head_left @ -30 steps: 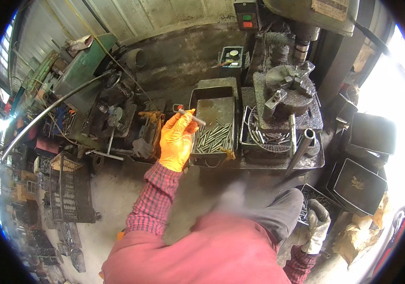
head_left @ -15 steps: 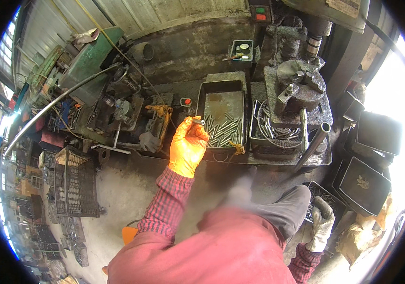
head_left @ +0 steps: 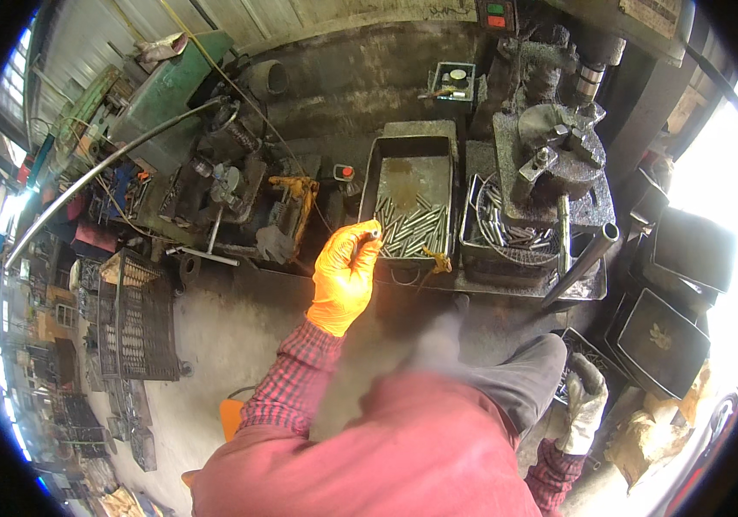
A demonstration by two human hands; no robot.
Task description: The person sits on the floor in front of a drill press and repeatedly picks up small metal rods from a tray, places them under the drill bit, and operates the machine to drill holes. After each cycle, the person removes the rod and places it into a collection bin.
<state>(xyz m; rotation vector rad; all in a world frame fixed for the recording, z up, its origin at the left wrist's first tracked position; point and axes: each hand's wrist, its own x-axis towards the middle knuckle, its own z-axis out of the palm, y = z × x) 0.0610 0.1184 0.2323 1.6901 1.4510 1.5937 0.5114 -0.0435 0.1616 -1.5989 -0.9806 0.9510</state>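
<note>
My left hand, in an orange glove, is raised at the near left corner of a metal tray. Its thumb and fingers pinch a short metal pin, whose round end faces up with a dark hole or tip. Inside the tray lie several loose steel pins, gathered at the near end. My right hand, in a grey-white glove with darkened fingers, hangs low at the right beside my knee. Its fingers are loosely bent and apart from the thumb, with nothing visible in them. Next to it sits a bin of dark metal parts.
Right of the tray stands a drill press with a round chuck and a basin of pins. An upright pipe rises at the bench edge. Black bins stack at far right. Left are a vise and a wire crate.
My left hand has turned slightly and tipped the pin, so less of its side shows. The view has shifted a little. My right hand stays low beside the bin.
</note>
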